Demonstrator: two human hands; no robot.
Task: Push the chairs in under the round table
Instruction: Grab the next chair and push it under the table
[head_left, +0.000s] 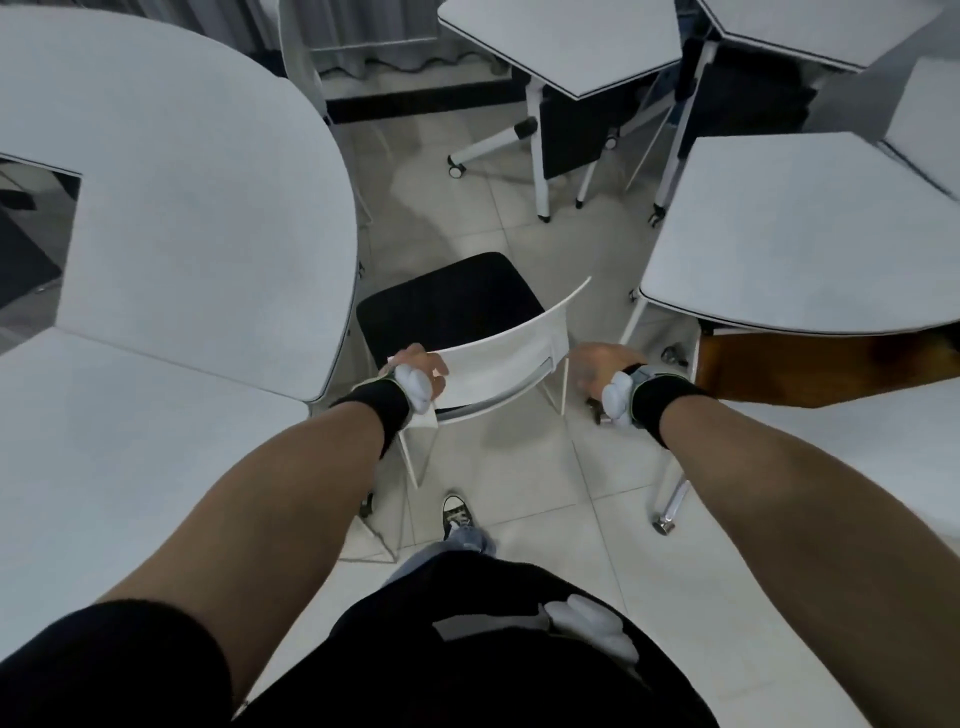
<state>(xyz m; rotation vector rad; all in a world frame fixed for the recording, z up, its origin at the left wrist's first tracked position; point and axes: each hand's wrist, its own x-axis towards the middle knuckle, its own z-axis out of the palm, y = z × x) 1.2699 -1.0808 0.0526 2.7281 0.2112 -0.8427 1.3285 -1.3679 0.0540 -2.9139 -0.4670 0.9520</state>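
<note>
My left hand grips the white backrest of the chair beside the round surface; right hand half-curled, holding nothing; no legible writing.

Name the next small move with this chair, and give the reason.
Probably close the right hand onto the backrest: the left hand already grips its near corner, the right sits just off it, and the black seat lies wholly outside the round table.
</note>
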